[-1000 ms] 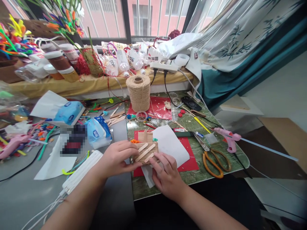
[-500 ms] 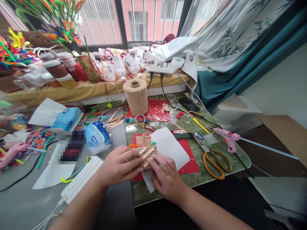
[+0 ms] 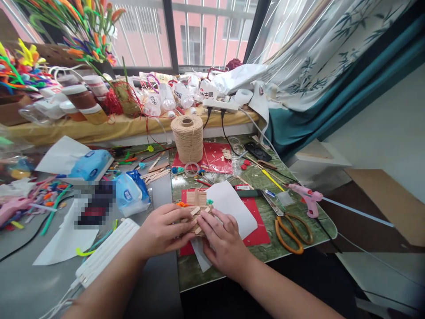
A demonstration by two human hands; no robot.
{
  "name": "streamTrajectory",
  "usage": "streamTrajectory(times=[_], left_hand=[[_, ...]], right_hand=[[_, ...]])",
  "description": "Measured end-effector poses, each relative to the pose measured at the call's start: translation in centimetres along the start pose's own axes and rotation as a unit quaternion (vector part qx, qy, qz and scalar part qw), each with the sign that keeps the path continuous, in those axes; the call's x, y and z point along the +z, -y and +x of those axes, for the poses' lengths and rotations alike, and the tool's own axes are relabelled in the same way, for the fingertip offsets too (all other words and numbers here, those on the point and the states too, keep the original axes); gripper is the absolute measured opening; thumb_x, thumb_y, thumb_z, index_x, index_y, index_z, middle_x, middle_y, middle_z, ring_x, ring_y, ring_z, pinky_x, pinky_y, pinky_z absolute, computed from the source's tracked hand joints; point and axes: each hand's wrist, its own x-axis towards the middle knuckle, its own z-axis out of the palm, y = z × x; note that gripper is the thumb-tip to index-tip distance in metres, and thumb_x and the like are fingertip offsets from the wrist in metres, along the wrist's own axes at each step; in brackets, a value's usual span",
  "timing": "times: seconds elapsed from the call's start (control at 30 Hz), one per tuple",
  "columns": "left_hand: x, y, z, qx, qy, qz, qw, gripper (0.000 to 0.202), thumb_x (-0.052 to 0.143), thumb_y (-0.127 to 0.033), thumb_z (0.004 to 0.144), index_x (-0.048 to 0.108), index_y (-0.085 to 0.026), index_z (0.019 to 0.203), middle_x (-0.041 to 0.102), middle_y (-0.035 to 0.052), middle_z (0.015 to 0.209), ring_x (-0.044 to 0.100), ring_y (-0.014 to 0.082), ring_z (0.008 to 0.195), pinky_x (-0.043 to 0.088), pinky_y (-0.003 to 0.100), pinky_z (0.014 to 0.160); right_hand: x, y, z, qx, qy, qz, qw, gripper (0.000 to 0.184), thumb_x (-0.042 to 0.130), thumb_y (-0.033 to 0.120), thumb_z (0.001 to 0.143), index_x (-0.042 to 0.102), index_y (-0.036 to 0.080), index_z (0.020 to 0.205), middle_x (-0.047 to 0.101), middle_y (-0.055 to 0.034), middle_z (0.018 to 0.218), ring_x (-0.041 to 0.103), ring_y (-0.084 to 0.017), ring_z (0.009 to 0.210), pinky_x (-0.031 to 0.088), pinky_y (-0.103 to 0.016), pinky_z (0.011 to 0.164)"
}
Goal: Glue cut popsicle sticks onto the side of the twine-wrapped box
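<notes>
A small twine-wrapped craft piece (image 3: 198, 213) with wooden ice-lolly sticks glued across it lies on a red sheet (image 3: 257, 208) and a white paper (image 3: 229, 204). My left hand (image 3: 164, 229) grips its left side, fingers curled over the edge. My right hand (image 3: 223, 241) presses on its right side, fingertips on the sticks and covering much of them. A second small wooden piece (image 3: 195, 196) stands just behind it.
Orange-handled scissors (image 3: 294, 228) and a pink glue gun (image 3: 307, 199) lie to the right near the table edge. A big twine spool (image 3: 187, 138) stands behind. Tissue packs (image 3: 131, 192), white glue sticks (image 3: 106, 252) and pipe cleaners clutter the left.
My right hand has slid up and left over the craft piece, covering more of the sticks. The head view has shifted slightly; the left hand keeps its grip.
</notes>
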Motion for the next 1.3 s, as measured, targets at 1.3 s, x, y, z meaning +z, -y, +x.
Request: streamTrajectory(times=[1.3], left_hand=[[2.4,-1.1,-0.1,0.036,-0.051,0.017,0.998,0.018,0.083,-0.027,0.082,0.068,-0.024,0.092,0.078,-0.0002,0.101,0.07,0.019,0.103,0.051,0.037,0.098]], right_hand=[[0.0,-1.5,-1.6,0.004,-0.054,0.147,0.988,0.058,0.064,0.01,0.094,0.049,0.024,0.148,0.052,-0.0161,0.146,0.046,-0.032,0.143,0.046,-0.054,0.113]])
